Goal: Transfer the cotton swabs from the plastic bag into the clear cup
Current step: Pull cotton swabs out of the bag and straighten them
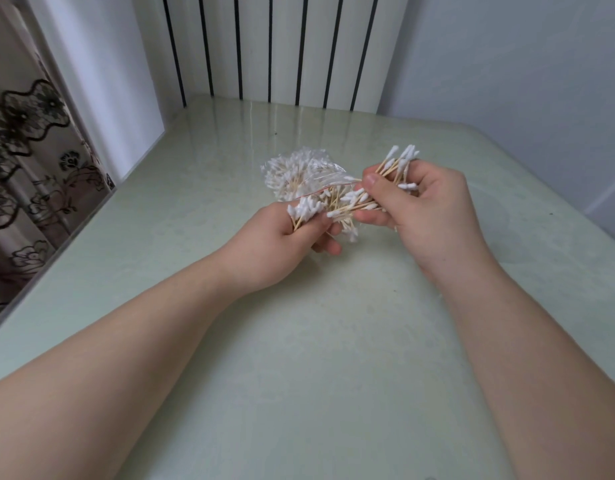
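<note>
Bare forearms (108, 375) are stretching across the tabletop (299, 358). The left hand (292, 237) is gripping a bunch of cotton swabs (304, 211) with curled fingers, and the right hand (430, 209) is clutching another. The plastic bag (295, 171), part full, is lying just behind. No clear cup is showing, so the transfer looks barely begun.

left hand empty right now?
No, the left hand grips a bundle of cotton swabs, whose white tips stick out above it.

Glossy pale-green table (299, 341), crinkled clear plastic bag (299, 171), wooden-stemmed cotton swabs (347, 206), lace-patterned cloth curtain (25, 140)
</note>
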Tool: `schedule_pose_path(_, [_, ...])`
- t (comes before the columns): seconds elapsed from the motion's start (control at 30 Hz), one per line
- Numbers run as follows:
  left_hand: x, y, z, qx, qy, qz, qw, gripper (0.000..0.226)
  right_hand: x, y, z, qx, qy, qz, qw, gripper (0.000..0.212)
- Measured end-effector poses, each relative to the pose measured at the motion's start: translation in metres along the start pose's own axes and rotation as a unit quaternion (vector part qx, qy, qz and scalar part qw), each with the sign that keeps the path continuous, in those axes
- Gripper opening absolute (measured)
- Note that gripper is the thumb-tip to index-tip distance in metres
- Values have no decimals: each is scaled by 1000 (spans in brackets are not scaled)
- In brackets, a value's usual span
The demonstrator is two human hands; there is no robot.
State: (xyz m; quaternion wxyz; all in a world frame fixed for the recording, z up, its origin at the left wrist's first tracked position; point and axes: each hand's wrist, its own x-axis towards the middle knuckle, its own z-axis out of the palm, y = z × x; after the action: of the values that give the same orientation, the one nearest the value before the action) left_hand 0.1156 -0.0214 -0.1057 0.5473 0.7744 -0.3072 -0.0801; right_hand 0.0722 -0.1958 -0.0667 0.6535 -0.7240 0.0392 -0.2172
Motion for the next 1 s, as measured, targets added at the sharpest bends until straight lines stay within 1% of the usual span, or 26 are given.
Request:
schedule_pose_path(0.07, [1,-2,-1,2,8,-9,1000,24,1,0,-1,8,10,-2,1000,10])
schedule_pose_path(0.13, [2,-3,-1,-1,7,-7,1000,23,1,0,-1,13,3,5,1000,10])
schedule_pose_path(0.23, [1,-2,1,-3,-11,9,1000,23,-1,3,2,5,-28,20,999,10])
schedule_pose_path(0.37, [0,-3,1,50,-21,17,998,26,-4,8,8,-17,-69,22,997,12])
schedule_pose_path(0.43, [2,-3,0,64,-14,0,998,32,-4,9,9,-12,-61,18,998,12])
schedule_pose_path(0.53, [6,-7,0,41,2,-26,999,43,-3,9,9,0,-30,14,999,10])
schedule_pose_path(0.57, [6,-8,0,32,6,-34,999,41,-2,9,8,6,-16,11,1000,10])
schedule_pose_path(0.63, [7,-10,-2,14,18,-50,998,30,0,7,5,23,9,5,1000,10])
schedule_pose_path(0.7, [8,-10,-4,6,45,-68,997,24,2,5,2,33,25,2,999,9])
schedule_pose_path(0.73, [9,-12,-6,6,59,-76,995,27,2,5,1,35,30,2,999,9])
schedule_pose_path(0.8, [9,-13,-6,6,83,-91,992,49,2,5,1,31,29,6,999,9])
schedule_pose_path(0.87, [9,-11,-6,17,112,-95,989,57,1,6,3,19,12,15,1000,8])
schedule_pose_path(0.9, [8,-8,-5,11,121,-94,988,59,0,6,4,12,1,20,1000,8])
schedule_pose_path(0.93, [7,-4,-4,-24,124,-91,988,55,-1,7,5,5,-12,23,1000,9])
schedule_pose_path(1.0, [7,2,-1,-130,100,-79,983,43,-2,9,8,-9,-34,24,999,10])
